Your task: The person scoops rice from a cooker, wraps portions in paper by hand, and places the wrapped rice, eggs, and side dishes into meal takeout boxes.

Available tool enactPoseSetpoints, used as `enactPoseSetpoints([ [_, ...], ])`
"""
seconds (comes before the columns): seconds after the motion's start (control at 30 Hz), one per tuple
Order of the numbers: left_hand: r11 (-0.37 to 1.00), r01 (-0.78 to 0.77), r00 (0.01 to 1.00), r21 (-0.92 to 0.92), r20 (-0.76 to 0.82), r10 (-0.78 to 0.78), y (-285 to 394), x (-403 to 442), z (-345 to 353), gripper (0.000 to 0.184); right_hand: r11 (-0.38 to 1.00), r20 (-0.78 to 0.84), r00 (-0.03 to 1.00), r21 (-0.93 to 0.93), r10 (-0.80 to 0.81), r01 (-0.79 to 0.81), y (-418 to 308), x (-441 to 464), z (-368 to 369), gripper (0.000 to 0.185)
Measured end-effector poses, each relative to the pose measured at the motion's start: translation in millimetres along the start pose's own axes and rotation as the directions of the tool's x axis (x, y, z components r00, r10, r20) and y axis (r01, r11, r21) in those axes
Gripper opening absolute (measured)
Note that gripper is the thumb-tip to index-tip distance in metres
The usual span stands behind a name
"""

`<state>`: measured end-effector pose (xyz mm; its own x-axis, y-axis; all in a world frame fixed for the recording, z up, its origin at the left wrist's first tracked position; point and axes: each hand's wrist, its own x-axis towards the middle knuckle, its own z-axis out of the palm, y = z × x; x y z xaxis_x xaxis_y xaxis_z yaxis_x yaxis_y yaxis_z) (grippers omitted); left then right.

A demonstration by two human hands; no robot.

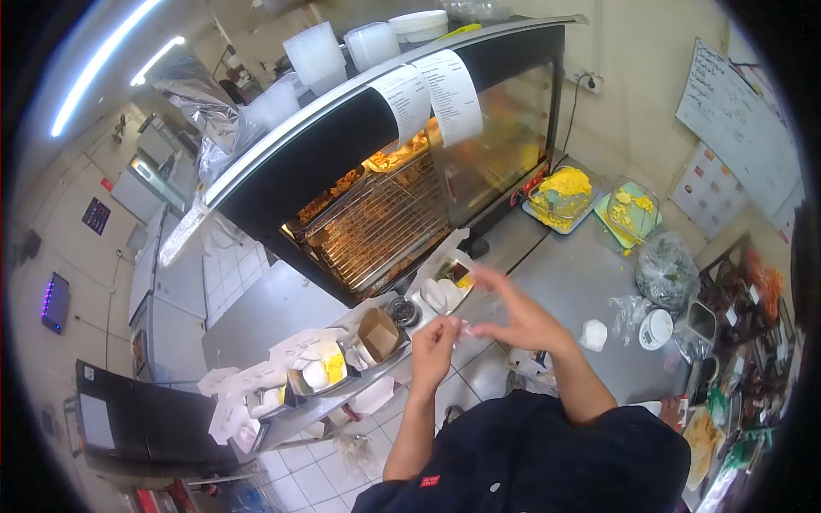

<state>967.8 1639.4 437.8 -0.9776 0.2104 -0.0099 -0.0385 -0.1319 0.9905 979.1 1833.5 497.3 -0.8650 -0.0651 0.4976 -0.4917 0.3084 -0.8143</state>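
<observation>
My left hand [434, 349] is closed in a pinch on a small clear plastic piece [466, 332], too small to make out well. My right hand [517, 312] has its fingers apart, just right of the plastic. Beyond my hands is an open white box [446, 278] with white and yellow contents. A clear cup with dark contents [402, 311] stands left of it, beside a brown paper-lined box [376, 335]. Further left, open boxes hold rounded white portions and yellow food [333, 368].
A lit glass warming cabinet [496, 145] stands behind the boxes, with plastic containers [315, 58] on top. At right are trays of yellow food [560, 201], a bag of greens [665, 272], and a small white scale [656, 329].
</observation>
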Motion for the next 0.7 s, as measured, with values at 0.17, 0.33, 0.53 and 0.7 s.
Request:
enactPoseSetpoints([
  [0.17, 0.903, 0.057, 0.985, 0.427, 0.126, -0.122, -8, -57, -64, 0.022, 0.975, 0.473, 0.865, 0.052, 0.168, -0.217, 31, -27, 41, 0.027],
  [0.33, 0.875, 0.202, 0.949, 0.440, 0.132, -0.285, -29, -92, -108, 0.020, 0.973, 0.494, 0.839, -0.147, 0.230, -0.180, 7, -36, 76, 0.030],
  [0.53, 0.981, 0.094, 0.986, 0.167, 0.118, -0.114, -27, -111, -124, 0.017, 0.975, 0.545, 0.808, -0.129, 0.223, -0.182, 1, -51, 115, 0.027],
  [0.7, 0.936, 0.250, 0.948, 0.248, 0.133, -0.288, -39, -116, -150, 0.014, 0.980, 0.544, 0.815, -0.120, 0.200, -0.160, -13, -50, 127, 0.024],
])
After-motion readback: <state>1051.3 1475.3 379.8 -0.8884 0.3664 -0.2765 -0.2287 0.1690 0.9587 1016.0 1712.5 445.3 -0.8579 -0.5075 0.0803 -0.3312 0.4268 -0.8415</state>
